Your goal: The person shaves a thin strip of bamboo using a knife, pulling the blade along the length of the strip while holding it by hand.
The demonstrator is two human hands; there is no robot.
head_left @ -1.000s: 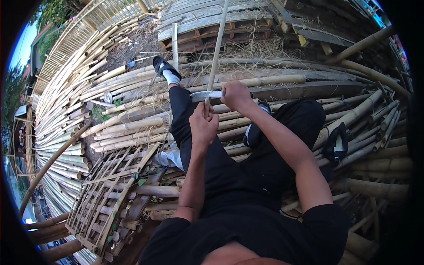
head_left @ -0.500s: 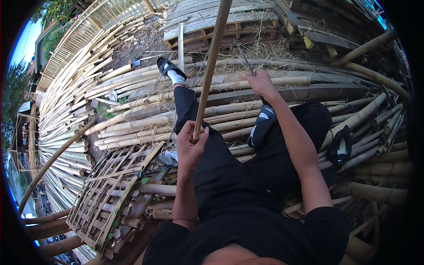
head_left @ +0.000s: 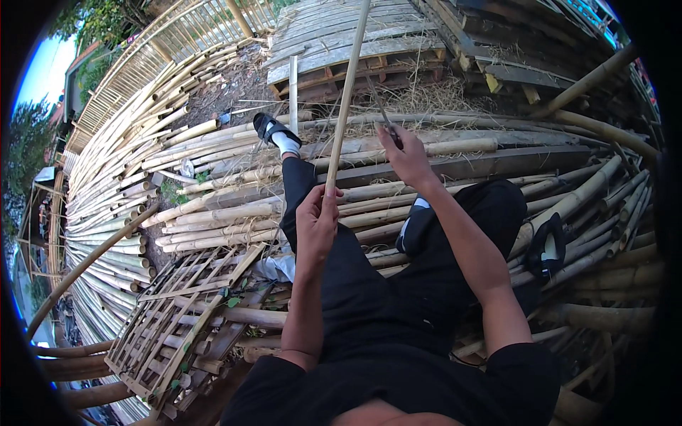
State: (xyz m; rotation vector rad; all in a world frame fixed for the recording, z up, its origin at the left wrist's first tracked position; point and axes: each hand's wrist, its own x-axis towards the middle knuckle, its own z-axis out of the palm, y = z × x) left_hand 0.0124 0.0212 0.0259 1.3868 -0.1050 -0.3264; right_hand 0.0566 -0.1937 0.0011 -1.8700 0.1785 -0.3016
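In my left hand (head_left: 317,219) is the lower end of a long, pale bamboo strip (head_left: 346,92), with the thumb laid along it. The strip rises away from me, past the upper edge of the view. My right hand (head_left: 408,157) is closed round the dark handle of a knife (head_left: 384,116), whose thin blade points up and away. A gap separates the blade from the strip. Both hands are over my dark-trousered legs, the right one higher and farther out.
Bamboo poles (head_left: 227,216) lie beneath and ahead of me, with more spread at the left. A wooden pallet (head_left: 355,60) stands ahead. At lower left is a bamboo lattice (head_left: 167,319). A black sandal (head_left: 549,245) lies at right; a leaning pole (head_left: 590,82) crosses the upper right.
The strip has turned in my left hand, showing a paler, narrower side, and my left wrist has rolled. My right hand has shifted left and slightly nearer with the knife.
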